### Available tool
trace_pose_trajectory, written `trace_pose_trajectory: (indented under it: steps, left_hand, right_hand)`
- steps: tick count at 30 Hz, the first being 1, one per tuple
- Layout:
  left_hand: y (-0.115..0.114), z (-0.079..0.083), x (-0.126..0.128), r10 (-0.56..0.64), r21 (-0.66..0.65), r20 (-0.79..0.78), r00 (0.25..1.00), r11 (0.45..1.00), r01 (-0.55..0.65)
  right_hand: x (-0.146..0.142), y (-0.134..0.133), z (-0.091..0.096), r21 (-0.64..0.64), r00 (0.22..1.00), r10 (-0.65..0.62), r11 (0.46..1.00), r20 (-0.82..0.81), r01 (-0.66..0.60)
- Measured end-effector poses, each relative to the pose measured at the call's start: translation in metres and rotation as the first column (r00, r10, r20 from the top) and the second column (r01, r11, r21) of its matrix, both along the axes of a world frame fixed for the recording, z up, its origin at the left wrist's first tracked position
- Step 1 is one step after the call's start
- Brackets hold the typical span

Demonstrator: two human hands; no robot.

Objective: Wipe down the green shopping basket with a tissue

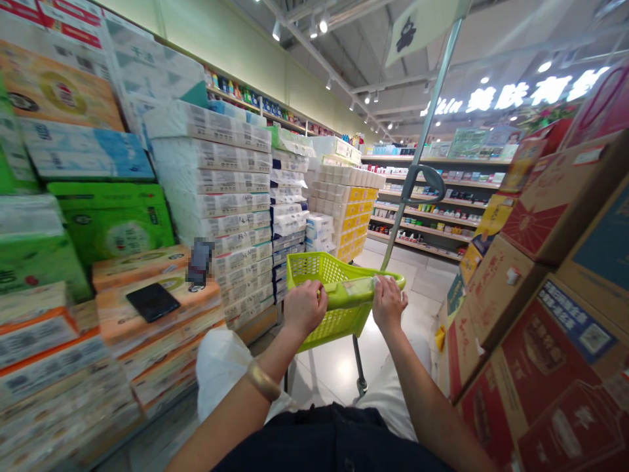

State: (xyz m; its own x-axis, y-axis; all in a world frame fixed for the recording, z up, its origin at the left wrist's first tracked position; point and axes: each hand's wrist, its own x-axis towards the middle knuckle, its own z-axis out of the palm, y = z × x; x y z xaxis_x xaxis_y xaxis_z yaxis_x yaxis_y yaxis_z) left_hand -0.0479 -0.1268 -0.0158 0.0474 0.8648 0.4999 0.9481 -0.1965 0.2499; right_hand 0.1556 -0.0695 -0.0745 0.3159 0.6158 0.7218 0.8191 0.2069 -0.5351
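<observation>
A lime-green plastic shopping cart [339, 324] stands right in front of me between my knees, its perforated basket on dark metal legs with a caster. My left hand [307, 307] is closed around the left end of its handle bar [351, 290]. My right hand [389, 301] has its fingers curled over the right end of the same bar. A small whitish patch shows by the right fingertips; I cannot make out what it is. A grey metal pole [417, 144] with a looped grip rises behind the cart's right corner.
Stacked tissue packs [230, 196] line the left side, with a black tablet-like slab [153, 302] and a pixelated upright object [199, 263] on a lower pile. Red and brown cartons [521, 255] crowd the right. Stocked shelves [432, 203] stand ahead, beyond the white floor [422, 282].
</observation>
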Motion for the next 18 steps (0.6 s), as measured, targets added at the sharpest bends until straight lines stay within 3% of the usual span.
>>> trace_pose_trajectory:
  steps: [4, 7, 10, 14, 18]
  left_hand:
    - [0.0, 0.0, -0.001, 0.012, 0.012, -0.009, 1.0, 1.0, -0.012]
    - [0.001, -0.001, -0.003, 0.012, 0.022, -0.017, 1.0, 1.0, -0.012]
    - [0.001, -0.002, -0.005, 0.006, 0.021, -0.021, 1.0, 1.0, -0.006]
    - [0.001, -0.002, -0.006, 0.001, 0.001, -0.016, 1.0, 1.0, -0.001]
    - [0.001, -0.002, -0.006, 0.014, -0.008, -0.018, 1.0, 1.0, -0.014]
  right_hand:
    - [-0.035, -0.021, 0.005, 0.056, 0.963, 0.169, 0.981, 0.211, -0.185]
    - [-0.037, -0.027, 0.008, 0.041, 0.931, 0.233, 0.966, 0.279, -0.254]
    - [-0.011, -0.014, 0.009, 0.003, 0.961, 0.196, 0.98, 0.193, -0.201]
    - [0.027, 0.011, 0.004, -0.103, 0.999, 0.033, 0.994, -0.003, -0.033]
    - [0.019, 0.013, -0.003, -0.064, 1.0, 0.021, 0.998, -0.012, -0.022]
